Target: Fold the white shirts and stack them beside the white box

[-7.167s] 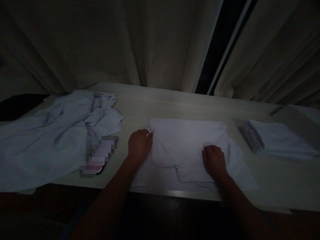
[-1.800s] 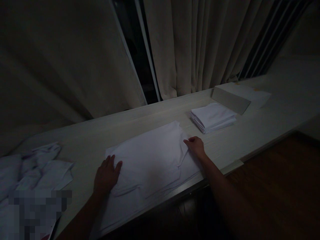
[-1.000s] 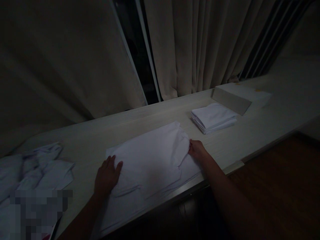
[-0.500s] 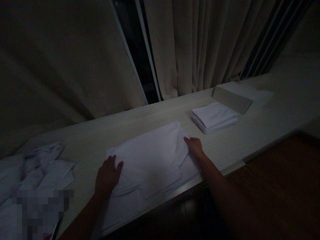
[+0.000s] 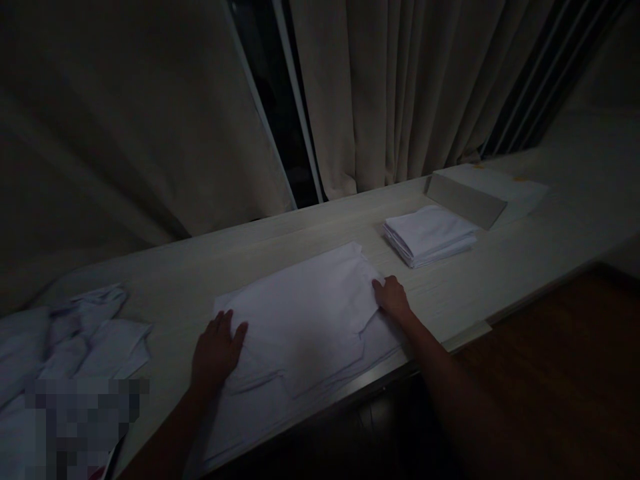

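Fingers (image 5: 227, 328) of left hand (image 5: 215, 353) spread flat, pressing near-left edge of shirt (image 5: 300, 320). Fingers (image 5: 383, 288) of right hand (image 5: 394, 300) curled at shirt's right edge, touching the fold; grip on cloth or not, cannot tell. Shirt white, half folded, flat on surface (image 5: 190, 280) between both hands, lower layer reaching the near edge. At far left, crumpled pile (image 5: 75, 333) of pale cloth, well apart from shirt. Farther right, folded stack (image 5: 430, 235), near but not touching shirt. Just behind stack, box (image 5: 470, 200). Beyond all, curtains (image 5: 390, 87) hanging along the back.
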